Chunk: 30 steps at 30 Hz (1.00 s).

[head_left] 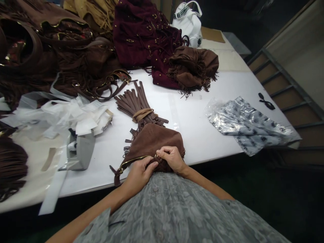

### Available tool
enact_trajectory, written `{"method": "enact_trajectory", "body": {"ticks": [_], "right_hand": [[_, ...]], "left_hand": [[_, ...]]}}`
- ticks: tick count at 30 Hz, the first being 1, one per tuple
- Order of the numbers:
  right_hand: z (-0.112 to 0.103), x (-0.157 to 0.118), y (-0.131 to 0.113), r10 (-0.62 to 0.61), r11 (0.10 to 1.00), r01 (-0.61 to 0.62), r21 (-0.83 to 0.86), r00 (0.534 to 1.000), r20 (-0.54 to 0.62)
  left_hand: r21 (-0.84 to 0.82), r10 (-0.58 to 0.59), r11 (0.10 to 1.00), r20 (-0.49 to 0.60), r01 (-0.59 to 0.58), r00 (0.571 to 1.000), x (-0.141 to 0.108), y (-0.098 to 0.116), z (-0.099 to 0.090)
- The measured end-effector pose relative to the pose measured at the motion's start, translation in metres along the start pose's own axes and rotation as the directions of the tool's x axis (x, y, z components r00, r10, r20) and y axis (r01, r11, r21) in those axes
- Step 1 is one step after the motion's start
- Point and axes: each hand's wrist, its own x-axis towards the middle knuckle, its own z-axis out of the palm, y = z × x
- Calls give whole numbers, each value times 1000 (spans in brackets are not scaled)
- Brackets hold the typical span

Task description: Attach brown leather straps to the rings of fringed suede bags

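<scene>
A brown suede bag [157,140] with a gold zipper lies at the table's front edge, close to my body. My left hand [141,170] pinches the bag's strap end beside a small gold ring. Just to the right, my right hand [172,158] has its fingers closed on the gold ring [156,156] at the same spot. The two hands almost touch. Beyond the bag lies a bundle of brown straps [135,101], tied round with a tan strip [143,114]. The exact part between my fingertips is small and partly hidden.
Brown bags [63,57] pile up at the left, with maroon bags [139,33] and a brown fringed bag [193,65] behind. White paper [68,113] and a tape dispenser [81,152] stand left. Printed plastic bags [250,125] and a black item [266,102] lie right on the table [199,141].
</scene>
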Motion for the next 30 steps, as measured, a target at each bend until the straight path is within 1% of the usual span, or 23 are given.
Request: {"method": "enact_trajectory", "body": {"ticks": [3,5,6,7,8,9,10,11,12,13,14,15,16,17,18,19,20,22,23,25,27,29,30], "right_hand": [[2,0,4,31,998,-26,49,993,-111],[3,2,5,10,998,-1,59,987,-162],[3,3,5,-14,999,23,49,984,-180],[2,4,4,-43,998,49,31,982,-183],[0,6,3,-68,997,71,11,985,-158],[-4,8,2,-86,996,86,-5,991,-104],[-9,11,-1,-96,995,96,-17,995,-17],[-15,14,-4,-101,994,104,-27,990,102],[-21,17,-7,-102,993,115,-40,965,244],[-27,21,-12,-101,989,135,-63,918,385],[-31,25,-17,-100,981,169,-94,859,503],[-34,28,-21,-100,969,213,-126,803,588],[-34,30,-25,-100,955,252,-154,766,635],[-33,31,-28,-105,947,273,-169,761,640],[-30,31,-30,-113,950,266,-163,782,613],[-27,29,-30,-115,965,227,-131,817,565],[-23,27,-28,-103,984,162,-75,857,505],[-17,20,-21,-32,997,4,76,926,375],[-16,17,-16,17,986,-68,151,949,313],[-16,14,-5,113,942,-171,288,971,209],[-17,13,3,182,889,-230,396,971,156],[-18,11,5,213,860,-247,446,969,126],[-19,8,2,219,862,-239,448,971,96]], "left_hand": [[223,0,975,-111,25,994,3,8,16],[306,6,951,-164,45,986,7,11,18],[284,11,958,-175,40,985,9,11,17],[213,7,977,-162,28,987,11,11,15],[101,-8,995,-121,20,993,13,10,11],[-35,-32,999,-53,30,998,16,8,7],[-169,-59,983,41,65,997,19,6,1],[-272,-81,955,148,119,986,22,4,-6],[-333,-94,926,258,180,961,25,1,-14],[-353,-98,906,360,233,928,28,0,-23],[-341,-91,902,447,264,890,32,-1,-32],[-311,-76,911,517,269,853,36,-1,-42],[-274,-53,929,569,250,821,40,1,-52],[-236,-27,949,603,210,797,43,3,-61],[-193,-3,969,618,155,786,46,7,-68],[-141,18,986,612,86,790,47,11,-73],[-79,36,997,591,13,806,48,15,-76],[90,58,989,501,-119,863,46,22,-74],[193,65,967,440,-165,896,44,24,-69],[387,87,897,319,-214,944,40,24,-57],[505,135,830,231,-237,964,35,23,-43],[531,200,805,178,-265,964,30,24,-31],[493,237,818,179,-295,955,30,26,-25]]}}
